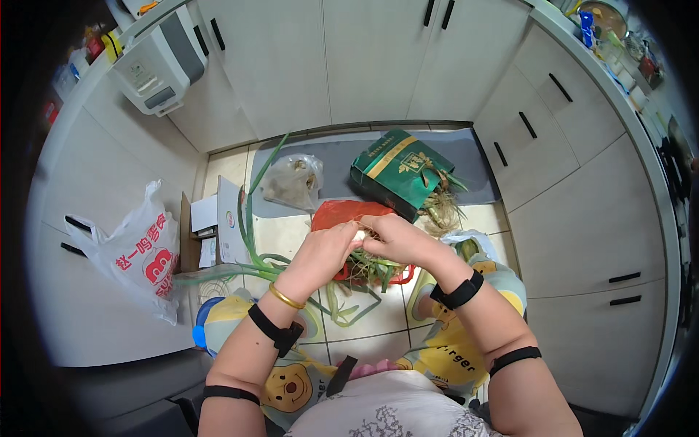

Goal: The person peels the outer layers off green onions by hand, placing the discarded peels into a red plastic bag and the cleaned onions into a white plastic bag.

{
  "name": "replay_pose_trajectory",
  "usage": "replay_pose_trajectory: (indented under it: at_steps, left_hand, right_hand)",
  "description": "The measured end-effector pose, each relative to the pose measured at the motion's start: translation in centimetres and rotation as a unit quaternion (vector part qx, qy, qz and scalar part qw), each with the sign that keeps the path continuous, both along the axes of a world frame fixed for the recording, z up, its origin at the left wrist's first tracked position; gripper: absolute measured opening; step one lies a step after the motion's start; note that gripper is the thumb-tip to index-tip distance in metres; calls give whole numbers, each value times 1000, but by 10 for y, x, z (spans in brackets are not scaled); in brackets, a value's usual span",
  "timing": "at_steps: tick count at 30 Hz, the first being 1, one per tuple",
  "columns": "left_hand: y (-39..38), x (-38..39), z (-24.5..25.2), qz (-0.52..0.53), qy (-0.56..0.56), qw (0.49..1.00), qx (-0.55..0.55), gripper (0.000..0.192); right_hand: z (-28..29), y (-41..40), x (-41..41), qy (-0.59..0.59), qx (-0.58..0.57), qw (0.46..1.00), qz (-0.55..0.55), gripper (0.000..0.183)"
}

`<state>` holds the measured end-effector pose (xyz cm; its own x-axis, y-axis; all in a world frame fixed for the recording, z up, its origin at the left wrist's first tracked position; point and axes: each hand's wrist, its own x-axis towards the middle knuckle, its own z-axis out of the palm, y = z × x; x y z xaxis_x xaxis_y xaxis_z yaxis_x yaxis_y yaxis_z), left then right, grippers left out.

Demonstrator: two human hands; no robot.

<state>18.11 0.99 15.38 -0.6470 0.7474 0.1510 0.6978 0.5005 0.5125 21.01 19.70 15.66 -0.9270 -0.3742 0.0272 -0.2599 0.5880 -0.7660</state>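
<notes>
Both hands meet over a red plastic bag (349,212) on the tiled floor. My left hand (330,246) pinches the white base of a green onion (359,235), its long leaves seeming to trail off to the left. My right hand (390,237) closes its fingertips on the roots at that same white end. Beneath the hands lies a pile of roots and green trimmings (371,267), with peeled pale leaves (338,311) on the tiles nearer me. A green bag (404,164) lies on its side, rooty onion ends (439,210) sticking out of it.
On the grey mat (338,147) sits a clear plastic bag (293,182) with brownish contents. To the left stand an open cardboard box (232,224) and a white shopping bag (144,257). Cabinets (371,60) enclose the floor ahead and at both sides. A whitish bag (486,240) is by my right knee.
</notes>
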Motion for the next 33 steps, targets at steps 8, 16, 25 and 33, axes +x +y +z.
replay_pose_trajectory:
  at_steps: [8,16,25,33]
  left_hand:
    - [-2,0,3,-3,1,1000,-13,19]
    - [-9,0,8,-41,-17,999,8,19]
    - [-2,-4,5,-1,-113,993,37,12]
    - [-3,0,20,-28,-284,950,126,25]
  right_hand:
    - [1,-7,10,28,26,999,-30,24]
    - [5,-9,17,7,-45,999,-19,22]
    - [-19,-10,15,102,-53,989,-98,35]
    - [-8,-16,11,100,-133,980,-109,35]
